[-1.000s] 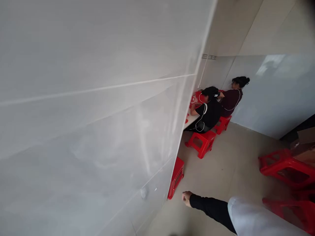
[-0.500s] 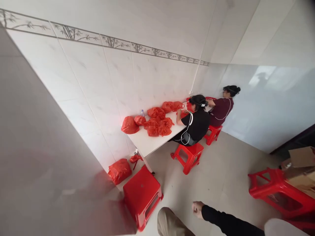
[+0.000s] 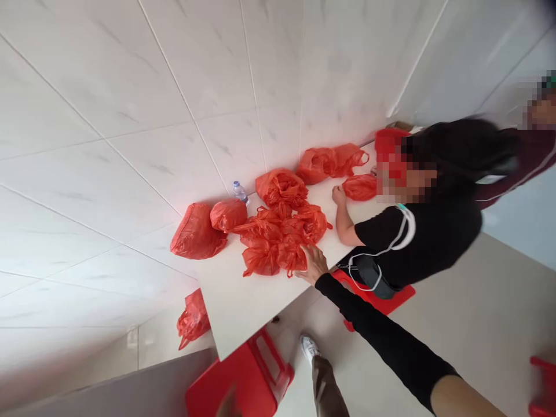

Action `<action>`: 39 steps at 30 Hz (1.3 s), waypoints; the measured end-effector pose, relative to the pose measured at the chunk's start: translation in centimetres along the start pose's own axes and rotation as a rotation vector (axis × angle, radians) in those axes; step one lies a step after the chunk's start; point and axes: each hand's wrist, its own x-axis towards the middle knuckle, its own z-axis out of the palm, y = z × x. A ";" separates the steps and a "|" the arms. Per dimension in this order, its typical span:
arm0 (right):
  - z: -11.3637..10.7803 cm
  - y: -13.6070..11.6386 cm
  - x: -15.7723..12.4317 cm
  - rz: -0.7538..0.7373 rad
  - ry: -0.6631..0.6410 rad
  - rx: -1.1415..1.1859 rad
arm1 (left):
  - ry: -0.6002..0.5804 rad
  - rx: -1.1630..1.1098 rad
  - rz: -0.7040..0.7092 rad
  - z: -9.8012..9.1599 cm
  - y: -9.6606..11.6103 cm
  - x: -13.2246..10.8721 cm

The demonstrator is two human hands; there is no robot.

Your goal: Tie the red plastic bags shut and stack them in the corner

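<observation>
My right hand, at the end of a black sleeve, reaches over the table's near edge. Its fingers are apart and curve toward a tied red plastic bag, at or against its side; whether they press on it I cannot tell. Several more red bags are bunched around that one, among them a fuller bag behind and a large bag at the left end. At the bottom edge, a blurred skin-coloured patch, seemingly my left hand, shows in front of the red stool; its fingers cannot be made out.
The white table runs along a tiled wall. A clear bottle stands by the wall. A co-worker in black sits at the right, a hand by another red bag. A red stool and a red bag are below.
The view has come much closer to the table. My right hand, earlier low over the floor with fingers curled, is now stretched out with fingers apart at the red bags.
</observation>
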 end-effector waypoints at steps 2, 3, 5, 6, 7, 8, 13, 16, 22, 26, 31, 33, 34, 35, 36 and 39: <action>1.5 0.0 4.4 -0.030 -0.022 -0.002 | -0.015 0.080 0.200 0.9 5.3 6.0; 1.9 0.1 5.9 -0.044 -0.043 -0.006 | -0.008 0.116 0.280 1.5 7.9 9.1; 1.9 0.8 8.2 -0.072 -0.083 -0.019 | 0.013 0.193 0.406 2.6 13.0 15.2; 1.5 1.4 9.1 -0.086 -0.090 -0.031 | 0.025 0.233 0.451 3.3 15.3 18.0; 0.8 2.2 9.9 -0.098 -0.084 -0.047 | 0.014 0.276 0.490 3.9 17.3 20.5; 0.0 3.0 10.9 -0.104 -0.063 -0.066 | -0.003 0.318 0.520 4.6 19.0 22.7; -2.9 6.4 15.9 -0.018 -0.110 -0.217 | -0.099 0.479 0.471 7.7 22.1 29.0; -3.1 6.6 17.0 -0.058 -0.279 -0.238 | -0.157 0.540 0.390 8.4 20.9 28.9; -3.3 2.4 16.8 -0.289 -0.304 -0.215 | -0.152 0.605 0.406 6.1 19.0 24.4; -1.9 -0.3 18.6 -0.474 -0.419 -0.314 | -0.118 0.609 0.546 5.7 19.0 23.5; -0.9 -1.6 20.9 -0.587 -0.530 -0.338 | -0.134 0.585 0.543 5.9 17.4 24.4; -1.0 -2.0 22.7 -0.610 -0.468 -0.331 | -0.093 0.591 0.506 5.7 16.2 24.5; -0.9 -2.2 23.8 -0.603 -0.451 -0.322 | -0.058 0.583 0.459 5.6 15.6 24.5; -0.7 -2.4 24.9 -0.586 -0.456 -0.310 | -0.027 0.564 0.391 5.6 15.0 24.5; -0.3 -2.5 26.0 -0.560 -0.481 -0.294 | -0.011 0.534 0.315 5.6 14.4 24.5; 1.2 -2.6 27.3 -0.485 -0.578 -0.251 | -0.034 0.416 0.129 6.0 12.9 24.7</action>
